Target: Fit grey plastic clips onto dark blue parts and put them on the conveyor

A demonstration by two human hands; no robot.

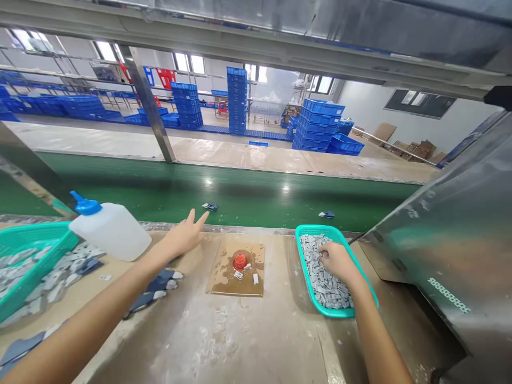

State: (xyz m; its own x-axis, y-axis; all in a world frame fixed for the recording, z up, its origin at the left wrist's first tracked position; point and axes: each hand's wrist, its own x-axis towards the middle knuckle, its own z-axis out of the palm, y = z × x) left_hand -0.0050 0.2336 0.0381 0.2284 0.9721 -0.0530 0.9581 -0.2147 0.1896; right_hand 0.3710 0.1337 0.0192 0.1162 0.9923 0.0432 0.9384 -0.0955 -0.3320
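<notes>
My left hand [186, 234] reaches to the belt's near edge with fingers stretched out and apart, holding nothing. Just beyond its fingertips a small dark-blue and white piece [210, 207] lies on the green conveyor belt [248, 197]. My right hand [336, 260] is over the turquoise basket [316, 230], fingers pinched down among many small grey-white pieces [328, 290]. What its fingertips hold is hidden. Between my hands sits a wet brown board [224, 285] with a red round cap-like object [240, 261] and a few small white pieces [256, 279].
At left stand a white bottle with a blue spout [116, 229] and another turquoise basket [52, 245]. Dark-blue and white pieces [158, 285] lie beneath my left forearm. A second piece [327, 215] rests on the belt. A metal housing [448, 240] borders the right side.
</notes>
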